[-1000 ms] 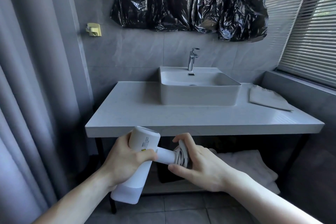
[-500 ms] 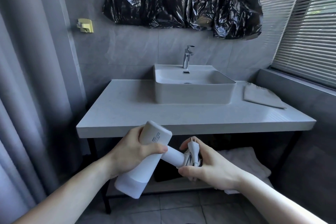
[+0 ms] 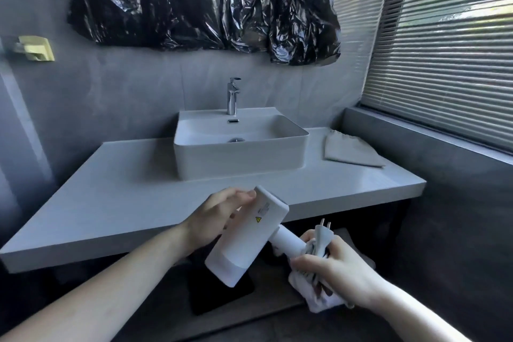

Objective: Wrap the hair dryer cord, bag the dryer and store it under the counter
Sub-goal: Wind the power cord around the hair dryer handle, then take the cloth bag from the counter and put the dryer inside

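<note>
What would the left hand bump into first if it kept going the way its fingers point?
The left hand holds the white hair dryer body, fingers pointing up and right toward the back wall. Straight on, it would probably meet the white rectangular basin on the grey counter, though depth is hard to judge.

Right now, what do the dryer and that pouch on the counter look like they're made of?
The dryer looks like smooth matte white plastic: hard edges, even sheen, a printed warning label. The pouch looks like soft pale woven cloth, probably cotton or linen: it lies limp and flat, with a gathered edge. The counter seems pale polished stone or composite.
</note>
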Motion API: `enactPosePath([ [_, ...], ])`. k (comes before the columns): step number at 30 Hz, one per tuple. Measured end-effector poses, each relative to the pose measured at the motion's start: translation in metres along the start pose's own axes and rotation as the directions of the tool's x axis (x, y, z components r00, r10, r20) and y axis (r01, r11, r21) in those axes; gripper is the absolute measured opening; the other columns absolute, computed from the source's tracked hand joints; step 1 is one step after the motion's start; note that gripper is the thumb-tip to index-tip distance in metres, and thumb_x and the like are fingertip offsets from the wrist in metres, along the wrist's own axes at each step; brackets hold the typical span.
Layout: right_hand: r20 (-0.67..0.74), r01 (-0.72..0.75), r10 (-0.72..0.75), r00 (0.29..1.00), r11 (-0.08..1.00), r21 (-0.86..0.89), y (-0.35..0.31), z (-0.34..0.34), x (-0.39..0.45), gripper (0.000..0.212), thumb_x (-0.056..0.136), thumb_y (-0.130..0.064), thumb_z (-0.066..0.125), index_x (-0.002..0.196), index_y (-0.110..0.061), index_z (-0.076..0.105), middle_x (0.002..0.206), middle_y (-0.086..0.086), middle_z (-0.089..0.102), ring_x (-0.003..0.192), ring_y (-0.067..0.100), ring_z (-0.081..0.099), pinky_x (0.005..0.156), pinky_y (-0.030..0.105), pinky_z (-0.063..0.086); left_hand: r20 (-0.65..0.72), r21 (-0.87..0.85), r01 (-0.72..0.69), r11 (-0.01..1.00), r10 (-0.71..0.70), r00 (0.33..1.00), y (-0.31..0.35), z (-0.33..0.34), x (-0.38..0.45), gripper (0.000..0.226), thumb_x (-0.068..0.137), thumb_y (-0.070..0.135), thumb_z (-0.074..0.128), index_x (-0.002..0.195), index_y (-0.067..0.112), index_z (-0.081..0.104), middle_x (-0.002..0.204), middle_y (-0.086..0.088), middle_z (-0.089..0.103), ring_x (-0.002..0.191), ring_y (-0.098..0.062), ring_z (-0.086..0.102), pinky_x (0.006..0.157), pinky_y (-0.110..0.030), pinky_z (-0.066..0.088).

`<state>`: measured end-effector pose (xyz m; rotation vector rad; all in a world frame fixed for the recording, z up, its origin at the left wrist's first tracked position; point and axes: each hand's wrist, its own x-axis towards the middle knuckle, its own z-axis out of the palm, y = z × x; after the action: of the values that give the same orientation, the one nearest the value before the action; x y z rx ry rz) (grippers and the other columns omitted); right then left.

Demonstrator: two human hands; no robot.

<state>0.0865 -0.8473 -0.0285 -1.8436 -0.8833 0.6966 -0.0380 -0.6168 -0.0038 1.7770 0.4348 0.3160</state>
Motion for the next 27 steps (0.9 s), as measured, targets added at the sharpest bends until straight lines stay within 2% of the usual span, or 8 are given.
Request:
enactPosePath([
  [2,-0.097,-0.021,0.023,0.995,1.000,0.020,0.017,-0.026,0.009,0.019,0.083,-0.019,0.079,0.082,-0.005,0.066,0.061,0.003,0.063,0.053,0.018,0.058,0.055,0.035,0.047,-0.029,-0.007,0.024,1.000,-0.024,0.999,-0.005,0.011,0.045,0.054,0.090,0.058,0.059,0.119,0.015,0.072,0.122,-0.006,0.074,0.092,-0.017,0.073,0.076,-0.028,0.058],
  [5,-0.259,-0.026,0.047,0.965,0.996,0.082,0.041,-0.065,0.021,0.025,0.086,-0.020,0.079,0.089,-0.001,0.065,0.058,0.003,0.060,0.050,0.022,0.058,0.050,0.034,0.045,-0.094,0.056,0.007,0.998,-0.002,0.996,-0.014,0.033,0.110,0.038,0.097,0.046,0.057,0.115,0.016,0.072,0.124,-0.004,0.071,0.098,-0.023,0.073,0.078,-0.036,0.058],
  [8,-0.427,-0.001,0.063,0.902,0.989,0.145,0.060,-0.100,0.034,0.025,0.092,-0.014,0.077,0.093,0.006,0.063,0.058,0.009,0.055,0.046,0.020,0.053,0.043,0.029,0.041,-0.107,0.318,-0.011,0.948,0.047,0.993,-0.023,0.062,0.168,0.024,0.098,0.037,0.062,0.115,0.022,0.071,0.113,0.002,0.072,0.098,-0.018,0.071,0.086,-0.036,0.057],
  [11,-0.542,0.027,0.103,0.834,0.974,0.227,0.080,-0.130,0.050,0.026,0.094,-0.014,0.074,0.094,0.010,0.065,0.059,0.010,0.056,0.043,0.018,0.051,0.042,0.027,0.040,-0.044,0.617,-0.041,0.786,0.087,0.995,-0.032,0.096,0.219,0.036,0.091,0.043,0.063,0.123,0.028,0.067,0.121,0.007,0.064,0.106,-0.014,0.066,0.093,-0.032,0.052],
  [16,-0.609,0.090,0.245,0.755,0.881,0.465,0.113,-0.168,0.085,0.018,0.096,-0.014,0.071,0.088,0.001,0.068,0.057,0.003,0.056,0.046,0.015,0.048,0.042,0.020,0.039,0.146,0.777,-0.184,0.602,0.111,0.983,-0.041,0.164,0.306,0.053,0.095,0.045,0.058,0.143,0.023,0.054,0.153,0.002,0.043,0.144,-0.021,0.045,0.115,-0.036,0.038],
  [19,-0.640,0.109,0.282,0.715,0.859,0.499,0.132,-0.188,0.109,0.018,0.097,-0.013,0.069,0.085,0.001,0.068,0.056,0.005,0.054,0.046,0.016,0.047,0.037,0.020,0.039,0.221,0.808,-0.236,0.540,0.094,0.971,-0.043,0.202,0.358,0.062,0.101,0.042,0.054,0.156,0.017,0.039,0.161,-0.004,0.034,0.148,-0.029,0.039,0.121,-0.041,0.034],
  [23,-0.659,0.105,0.307,0.687,0.855,0.508,0.153,-0.209,0.138,0.023,0.095,-0.021,0.071,0.079,-0.005,0.070,0.054,0.005,0.056,0.042,0.018,0.051,0.042,0.022,0.040,0.185,0.842,-0.226,0.491,0.131,0.974,-0.046,0.242,0.414,0.062,0.104,0.041,0.044,0.160,0.018,0.030,0.169,-0.004,0.028,0.149,-0.031,0.034,0.119,-0.046,0.030],
  [27,-0.673,0.132,0.311,0.671,0.843,0.522,0.166,-0.222,0.159,0.022,0.094,-0.022,0.072,0.081,-0.005,0.069,0.054,0.006,0.055,0.043,0.020,0.051,0.046,0.024,0.040,0.190,0.843,-0.234,0.484,0.139,0.972,-0.047,0.258,0.451,0.065,0.102,0.032,0.032,0.165,0.022,0.017,0.179,0.004,0.001,0.157,-0.029,0.017,0.124,-0.048,0.020],
])
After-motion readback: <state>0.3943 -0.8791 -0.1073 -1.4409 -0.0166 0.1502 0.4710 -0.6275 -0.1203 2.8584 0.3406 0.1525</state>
